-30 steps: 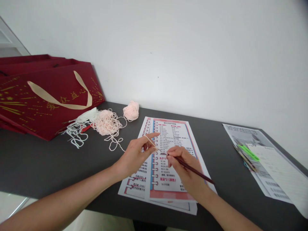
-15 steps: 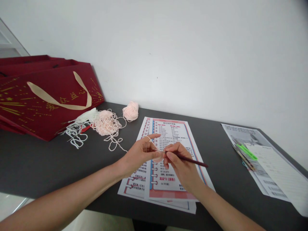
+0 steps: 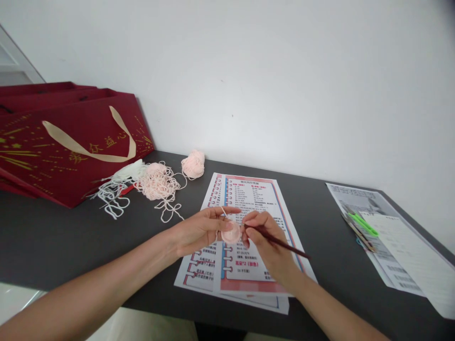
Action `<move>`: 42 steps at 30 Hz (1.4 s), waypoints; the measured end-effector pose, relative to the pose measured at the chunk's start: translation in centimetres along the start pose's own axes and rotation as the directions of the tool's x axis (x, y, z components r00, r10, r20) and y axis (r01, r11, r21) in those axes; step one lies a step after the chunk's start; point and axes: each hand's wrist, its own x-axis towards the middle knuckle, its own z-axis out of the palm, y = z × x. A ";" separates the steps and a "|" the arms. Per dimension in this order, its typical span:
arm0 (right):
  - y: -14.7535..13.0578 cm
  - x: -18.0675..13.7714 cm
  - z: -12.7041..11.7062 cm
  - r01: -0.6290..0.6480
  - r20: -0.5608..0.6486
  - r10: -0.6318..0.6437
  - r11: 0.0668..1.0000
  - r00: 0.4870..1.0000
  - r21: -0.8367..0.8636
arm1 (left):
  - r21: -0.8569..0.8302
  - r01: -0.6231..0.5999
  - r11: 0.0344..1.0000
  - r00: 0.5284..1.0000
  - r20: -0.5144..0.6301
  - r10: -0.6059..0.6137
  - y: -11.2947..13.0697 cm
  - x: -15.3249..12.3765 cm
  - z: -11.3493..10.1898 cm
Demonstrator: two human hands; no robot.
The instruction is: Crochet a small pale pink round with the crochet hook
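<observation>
Between thumb and fingers, my left hand (image 3: 202,229) pinches a small round piece of pale pink crochet (image 3: 232,233). A strand of yarn runs over its raised, stretched forefinger. My right hand (image 3: 266,237) is closed on a dark red crochet hook (image 3: 284,243), its handle slanting down to the right. The hook's tip lies at the right edge of the crochet piece, too small to make out among the stitches. Both hands are above printed pattern sheets (image 3: 263,279). A loose heap of pale pink yarn (image 3: 158,182) lies to the left beyond my left hand.
Dark red gift bags (image 3: 71,142) lean on the wall at the left. A pink yarn ball (image 3: 193,164) and white yarn (image 3: 117,189) lie on the dark table (image 3: 142,284). At the right are papers (image 3: 401,246) with a bright green tool (image 3: 364,224) on them.
My left hand has turned and lowered its forefinger, so the round crochet piece now shows its flat face. The hook's handle end has dipped slightly down and to the right.
</observation>
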 end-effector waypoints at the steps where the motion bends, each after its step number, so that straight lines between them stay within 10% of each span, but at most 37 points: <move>1: -0.1 0.2 -0.1 -0.063 0.008 0.062 0.991 0.998 0.118 | 0.003 -0.011 1.000 1.000 -0.003 0.011 0.1 0.0 -0.1; 31: -1.9 1.3 -3.0 -0.324 0.245 0.245 0.870 0.938 0.371 | 0.239 0.137 0.961 0.953 0.234 -0.195 1.4 -0.7 -1.8; 36: -1.8 1.6 -2.3 -0.416 0.212 0.358 0.766 0.909 0.491 | 0.395 -0.048 0.917 0.997 0.067 0.024 1.0 -0.7 -0.7; 42: -1.3 1.5 -0.8 -0.401 0.080 0.434 0.724 0.897 0.562 | 0.561 -0.242 0.792 0.947 -0.043 0.320 0.0 -0.4 0.3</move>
